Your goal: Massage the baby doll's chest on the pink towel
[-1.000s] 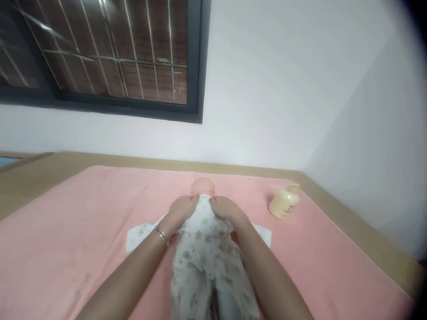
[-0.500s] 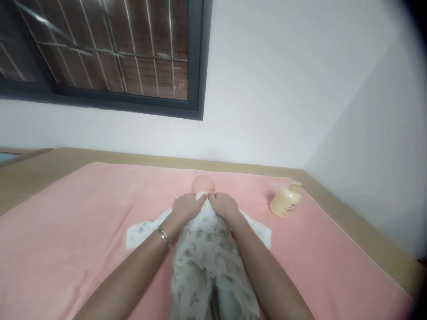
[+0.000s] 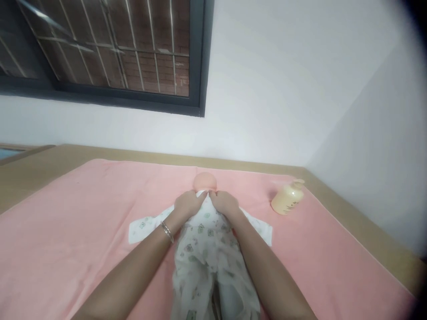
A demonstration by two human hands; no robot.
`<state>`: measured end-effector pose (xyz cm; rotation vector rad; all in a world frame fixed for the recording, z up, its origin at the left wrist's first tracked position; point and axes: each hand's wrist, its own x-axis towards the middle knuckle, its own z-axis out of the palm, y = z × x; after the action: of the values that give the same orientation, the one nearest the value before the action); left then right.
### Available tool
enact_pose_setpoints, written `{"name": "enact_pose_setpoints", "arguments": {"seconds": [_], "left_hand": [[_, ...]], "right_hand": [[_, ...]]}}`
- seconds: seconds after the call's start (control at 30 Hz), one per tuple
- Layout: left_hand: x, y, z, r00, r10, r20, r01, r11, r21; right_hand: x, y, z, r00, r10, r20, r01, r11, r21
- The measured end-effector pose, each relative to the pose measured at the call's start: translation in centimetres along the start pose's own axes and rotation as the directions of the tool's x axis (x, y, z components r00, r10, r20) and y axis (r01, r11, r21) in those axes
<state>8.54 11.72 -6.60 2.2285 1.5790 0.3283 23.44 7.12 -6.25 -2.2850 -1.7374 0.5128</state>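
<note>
A baby doll, its round bald head at the far end, lies on a pink cloth. It wears a white printed baby outfit, with one sleeve spread to each side. My left hand, a silver bangle on its wrist, pinches the outfit at the neckline. Close beside it, my right hand grips the other side of the same neckline. Both hands are closed with thumbs near each other, just below the head. My forearms hide parts of the sleeves.
A cream pump bottle leans on the pink cloth to the right. Around the cloth runs a tan padded border against a white wall. A dark-framed window with bars is at upper left.
The view has shifted slightly, so everything sits a little higher and to the right. Both hands keep their hold at the neckline.
</note>
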Motion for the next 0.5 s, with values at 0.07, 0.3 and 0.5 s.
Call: {"name": "enact_pose_setpoints", "arguments": {"seconds": [0.07, 0.3, 0.5], "left_hand": [[-0.03, 0.1, -0.04, 1.0, 0.0, -0.003, 0.0, 1.0, 0.013], [0.1, 0.09, 0.1, 1.0, 0.007, -0.007, -0.007, 1.0, 0.027], [0.09, 0.08, 0.13, 1.0, 0.002, -0.01, -0.002, 1.0, 0.03]], "right_hand": [[0.1, 0.06, 0.03, 1.0, 0.0, -0.004, 0.0, 1.0, -0.001], [0.22, 0.22, 0.15, 1.0, 0.003, -0.015, -0.002, 1.0, 0.012], [0.07, 0.22, 0.0, 1.0, 0.001, -0.014, 0.0, 1.0, 0.03]]}}
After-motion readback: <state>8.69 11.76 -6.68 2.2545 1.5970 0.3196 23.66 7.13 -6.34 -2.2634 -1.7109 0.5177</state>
